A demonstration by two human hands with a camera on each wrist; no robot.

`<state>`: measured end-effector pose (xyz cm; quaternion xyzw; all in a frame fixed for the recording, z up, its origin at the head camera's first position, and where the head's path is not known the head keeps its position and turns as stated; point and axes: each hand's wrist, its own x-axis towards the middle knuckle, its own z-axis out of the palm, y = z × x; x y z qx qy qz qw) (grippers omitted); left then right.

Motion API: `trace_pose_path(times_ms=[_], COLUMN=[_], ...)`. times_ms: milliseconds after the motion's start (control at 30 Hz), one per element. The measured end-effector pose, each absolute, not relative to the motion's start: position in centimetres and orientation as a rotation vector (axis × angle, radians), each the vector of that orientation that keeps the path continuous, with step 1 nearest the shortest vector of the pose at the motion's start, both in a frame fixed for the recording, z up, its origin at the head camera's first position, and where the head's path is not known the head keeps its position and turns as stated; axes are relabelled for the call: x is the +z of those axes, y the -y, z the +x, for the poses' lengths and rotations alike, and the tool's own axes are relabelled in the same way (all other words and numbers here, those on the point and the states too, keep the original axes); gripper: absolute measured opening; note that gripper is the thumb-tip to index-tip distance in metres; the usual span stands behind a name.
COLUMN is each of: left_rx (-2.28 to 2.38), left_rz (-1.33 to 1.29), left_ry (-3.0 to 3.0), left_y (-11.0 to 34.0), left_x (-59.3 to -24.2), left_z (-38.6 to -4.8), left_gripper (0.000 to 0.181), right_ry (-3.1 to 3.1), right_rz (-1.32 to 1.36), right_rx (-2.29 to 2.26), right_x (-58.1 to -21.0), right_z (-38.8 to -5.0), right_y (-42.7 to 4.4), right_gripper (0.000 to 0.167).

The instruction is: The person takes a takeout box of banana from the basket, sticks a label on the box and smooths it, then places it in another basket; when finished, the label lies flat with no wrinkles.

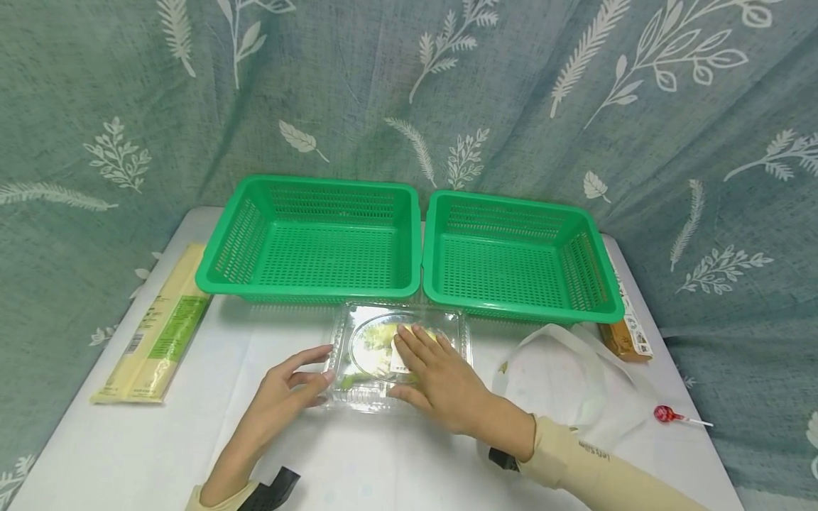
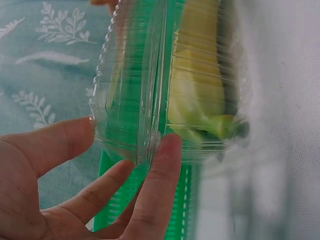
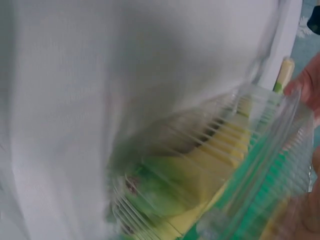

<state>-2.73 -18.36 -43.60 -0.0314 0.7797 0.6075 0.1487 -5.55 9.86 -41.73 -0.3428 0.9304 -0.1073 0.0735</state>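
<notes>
A clear plastic clamshell box (image 1: pixel 366 392) with yellow and green food inside lies on the table, just in front of the two baskets. My right hand (image 1: pixel 441 380) rests on its lid with the fingers straight, partly covering a pale label. At the box's left side, my left hand (image 1: pixel 284 394) touches the edge with spread fingers. In the left wrist view, the thumb of my left hand (image 2: pixel 65 190) is at the lid's rim and another fingertip meets the seam of the clamshell box (image 2: pixel 150 90). The right wrist view is blurred, with the box (image 3: pixel 200 170) close by.
Two green baskets (image 1: pixel 309 293) (image 1: pixel 524 309) stand side by side at the back. To the left lies a long yellowish packet (image 1: pixel 150 333). On the right are a see-through whitish bag (image 1: pixel 556 369), a brown-and-white box (image 1: pixel 629 337) and a red lollipop (image 1: pixel 664 414).
</notes>
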Motion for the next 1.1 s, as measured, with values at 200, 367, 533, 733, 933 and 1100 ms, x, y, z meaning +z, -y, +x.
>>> trace_pose_path(times_ms=[200, 367, 533, 733, 933, 1100], left_rx=[1.744, 1.744, 1.738, 1.708, 1.718, 1.726], left_rz=[-0.094, -0.081, -0.083, -0.096, -0.097, -0.097], left_ry=[-2.241, -2.248, -2.266, -2.275, -2.272, -2.271], left_y=[18.3, 18.3, 18.3, 18.3, 18.3, 18.2], left_x=[-43.6, -43.6, -43.6, -43.6, -43.6, -43.5], left_z=[-2.8, -2.8, -2.8, -2.8, -2.8, -2.8], left_gripper=[0.058, 0.057, 0.056, 0.057, 0.056, 0.056], right_ry=[-2.808, -2.848, -2.862, -2.865, -2.865, -2.871], right_rz=[-1.105, -1.197, -1.272, -1.342, -1.376, -1.409], right_rx=[-0.217, -0.176, -0.192, -0.205, -0.276, -0.329], right_x=[-42.2, -42.7, -42.9, -42.9, -43.0, -43.0], right_z=[-5.0, -4.6, -4.3, -4.1, -4.0, -3.6], right_y=[-10.0, -10.3, -10.5, -10.6, -10.6, -10.6], right_gripper=[0.084, 0.081, 0.074, 0.068, 0.065, 0.06])
